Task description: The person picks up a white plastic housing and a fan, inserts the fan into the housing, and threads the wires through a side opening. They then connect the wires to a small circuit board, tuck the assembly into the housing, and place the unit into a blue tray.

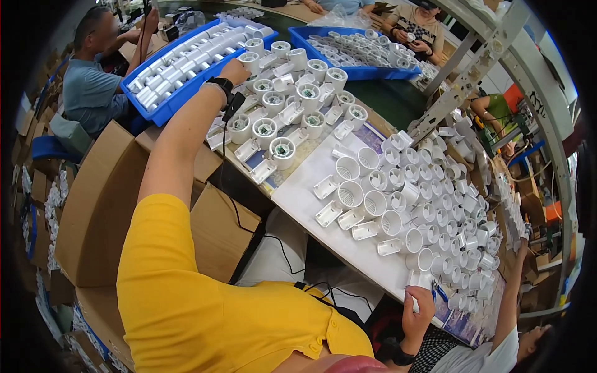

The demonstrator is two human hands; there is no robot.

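Crowded workshop space surrounds a long counter (395,104), with a pale metal frame (463,81) rising on its right side and brown cartons (99,211) standing at the left. Dark green shows on the counter's far part; a white sheet (305,196) covers some of the near part.

Both hands are well apart. At the far left of the counter, the left hand (234,72) reaches out with its fingers against a white housing (250,65); whether they grip it, I cannot tell. That housing stands at the edge of a group of similar ones, many with green circuit boards (282,150) showing in their round tops. Just beside them is a blue tray (163,114) of white tubes (189,61). A second blue tray (379,73), filled with small white parts, sits farther back.

Near the counter's right edge, the right hand (419,314) is curled close to a white cup (423,258) and blue-handled pliers (440,292); its grip cannot be made out. Many more open cups crowd the counter beyond it.

A black cable (231,202) hangs from the left wrist. Co-workers sit to the left (93,90), across the counter and on the right.
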